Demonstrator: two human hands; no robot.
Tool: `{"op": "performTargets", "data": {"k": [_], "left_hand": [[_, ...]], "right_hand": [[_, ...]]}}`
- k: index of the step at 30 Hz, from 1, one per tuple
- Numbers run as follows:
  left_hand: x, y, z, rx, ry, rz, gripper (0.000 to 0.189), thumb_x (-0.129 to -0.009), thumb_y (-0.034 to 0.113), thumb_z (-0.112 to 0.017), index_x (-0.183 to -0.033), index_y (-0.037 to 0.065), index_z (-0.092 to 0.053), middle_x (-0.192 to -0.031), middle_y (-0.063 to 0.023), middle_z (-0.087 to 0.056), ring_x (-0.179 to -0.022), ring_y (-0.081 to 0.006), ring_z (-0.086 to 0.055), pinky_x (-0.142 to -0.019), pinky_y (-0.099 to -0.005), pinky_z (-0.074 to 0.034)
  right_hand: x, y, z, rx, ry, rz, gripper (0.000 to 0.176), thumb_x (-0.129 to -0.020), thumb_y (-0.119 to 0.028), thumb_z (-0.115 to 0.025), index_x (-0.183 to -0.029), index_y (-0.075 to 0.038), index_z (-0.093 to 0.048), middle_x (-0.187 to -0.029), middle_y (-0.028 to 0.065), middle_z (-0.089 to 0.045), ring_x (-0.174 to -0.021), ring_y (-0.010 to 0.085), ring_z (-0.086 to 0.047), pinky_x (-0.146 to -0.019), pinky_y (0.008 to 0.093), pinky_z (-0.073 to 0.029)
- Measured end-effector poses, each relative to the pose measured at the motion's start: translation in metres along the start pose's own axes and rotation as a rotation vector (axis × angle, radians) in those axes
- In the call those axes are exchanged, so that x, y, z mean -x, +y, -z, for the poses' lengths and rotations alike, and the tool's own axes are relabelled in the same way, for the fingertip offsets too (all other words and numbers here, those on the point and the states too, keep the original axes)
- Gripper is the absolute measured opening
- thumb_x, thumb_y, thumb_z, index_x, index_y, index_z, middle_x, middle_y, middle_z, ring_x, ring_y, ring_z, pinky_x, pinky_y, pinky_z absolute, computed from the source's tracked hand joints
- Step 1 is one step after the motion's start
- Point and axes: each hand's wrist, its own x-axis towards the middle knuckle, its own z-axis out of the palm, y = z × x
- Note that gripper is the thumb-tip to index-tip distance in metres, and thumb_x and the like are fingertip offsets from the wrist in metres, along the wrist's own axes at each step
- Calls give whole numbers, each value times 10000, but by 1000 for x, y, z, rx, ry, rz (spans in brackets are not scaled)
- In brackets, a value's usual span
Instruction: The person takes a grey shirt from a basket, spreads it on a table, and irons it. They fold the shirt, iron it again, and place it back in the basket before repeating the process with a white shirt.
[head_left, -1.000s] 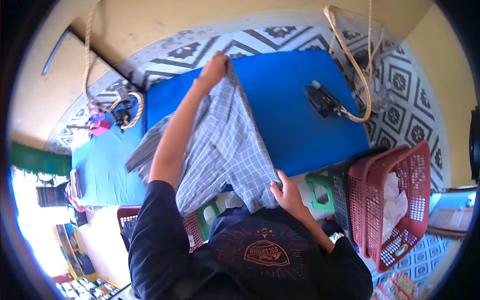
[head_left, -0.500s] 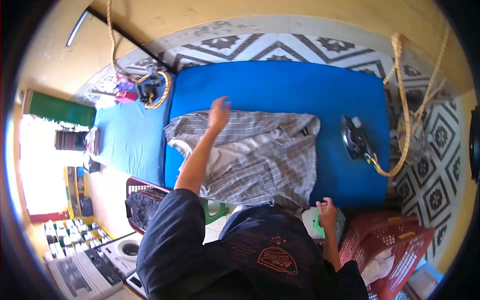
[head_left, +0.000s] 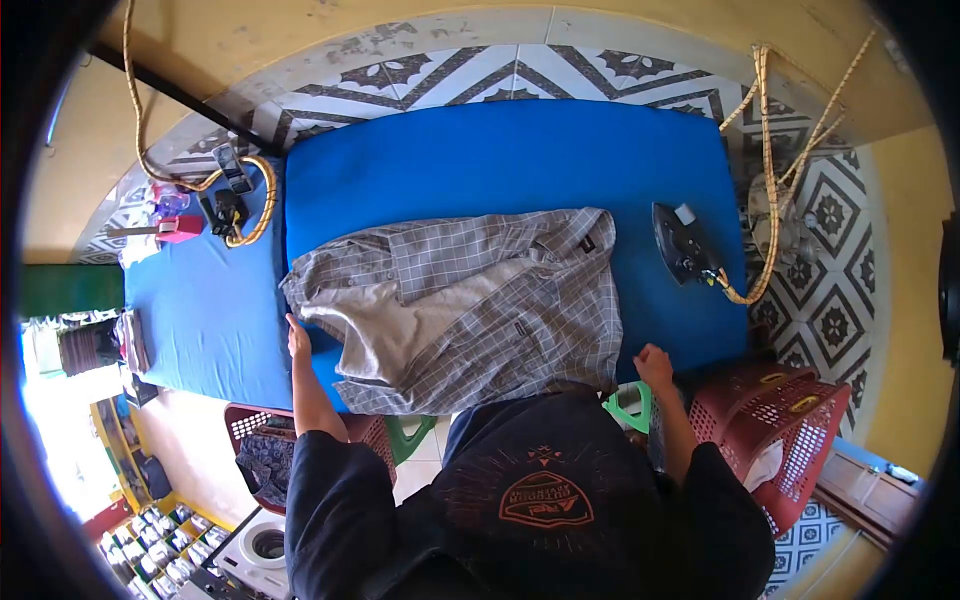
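Pointing away from the body with its fingers roughly straight, the left hand (head_left: 299,340) is open at the left end of the shirt, just beside the cloth, with nothing seen in its grasp. The right hand (head_left: 655,366) is by the near edge of the worktop (head_left: 480,150), apart from the shirt. Its fingers are curled in, nothing shows in it, and how far it is closed cannot be told.

Between the hands, the grey checked shirt (head_left: 470,320) lies spread on the blue-covered worktop, rumpled, its paler inner side showing toward the left and a small dark label near its upper right corner. To the right of the shirt, apart from it, a black iron (head_left: 683,245) sits on the same worktop, with a yellowish cord (head_left: 768,190) running from it and up the wall side.

To the left is a second, lighter blue surface (head_left: 210,320), holding a dark device (head_left: 228,212) with a looped cord, a pink object (head_left: 181,229) and, at its far left edge, a stack of folded cloth (head_left: 132,340).

Below the worktop are a green stool (head_left: 628,408) and dark red baskets (head_left: 745,400) on the right, and another basket (head_left: 376,438) holding dark patterned cloth (head_left: 266,465) on the left. Patterned tiles (head_left: 490,78) line the wall beyond.
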Motion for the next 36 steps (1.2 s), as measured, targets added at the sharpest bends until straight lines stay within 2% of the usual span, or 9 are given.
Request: {"op": "performTargets", "data": {"k": [14,16,19,22,25,29,31,35,36], "left_hand": [[13,20,-3,91,63,162,988,-917,800,-59,-1487,103,-466,-1494,-204,-474,-1409,-397,-395,-1195,-468,-253],[-3,5,-10,92,36,140,994,-899,829,-103,-1489,116,-467,-1507,-201,-460,-1415,-390,-392,-1196,-465,-255],[43,30,0,241,159,72,896,-923,777,-307,-1459,87,-505,-1517,-197,-455,-1400,-377,-425,-1164,-446,-298],[145,83,-19,126,546,-932,359,-910,183,-622,-1220,3,-635,-1214,-218,-633,-1149,-411,-560,-1030,-486,-399],[274,129,-62,-34,1,-1240,286,-847,261,-718,-1058,73,-670,-1055,-135,-655,-1027,-322,-602,-884,-452,-436],[354,134,-96,-138,-130,-1220,401,-808,337,-778,-1088,101,-617,-961,-92,-632,-964,-324,-606,-850,-450,-450],[341,116,-104,-175,-414,-1076,431,-803,337,-785,-1102,112,-571,-1049,-116,-603,-1022,-318,-583,-848,-461,-463],[344,101,-81,-20,-222,-1039,370,-792,310,-789,-1035,115,-589,-1002,-108,-618,-1036,-314,-580,-874,-476,-483],[338,96,-75,-22,-196,-1023,370,-792,310,-789,-1035,115,-589,-1002,-108,-618,-1036,-314,-580,-874,-476,-483]], "right_hand": [[-7,-12,2,71,35,-7,175,-821,-209,-712,-853,-52,-640,-830,152,-700,-822,365,-685,-718,463,-529],[-11,-31,11,219,29,28,159,-836,-193,-707,-855,-53,-635,-849,147,-700,-822,354,-687,-709,451,-529],[-28,-125,47,-190,176,342,177,-858,-206,-727,-911,-80,-616,-922,104,-680,-889,318,-665,-728,424,-523],[-49,-200,44,-258,273,742,220,-840,-216,-764,-918,-75,-614,-882,77,-655,-878,295,-632,-804,432,-500],[-65,-233,27,-101,481,1062,197,-846,-201,-755,-913,-71,-623,-896,80,-660,-905,306,-622,-872,473,-461],[-104,-196,-7,-92,142,894,223,-849,-246,-758,-929,-67,-654,-881,127,-676,-874,337,-640,-887,494,-441],[-113,-190,-9,-204,82,708,276,-884,-326,-734,-877,-61,-657,-829,148,-693,-809,359,-663,-782,472,-472],[-124,-216,-23,-136,244,545,588,-833,-672,-663,-812,-84,-670,-766,144,-704,-764,381,-676,-706,486,-498],[-132,-218,-31,-101,264,497,550,-841,-631,-678,-806,-82,-667,-791,138,-708,-780,385,-672,-705,495,-494]]}}
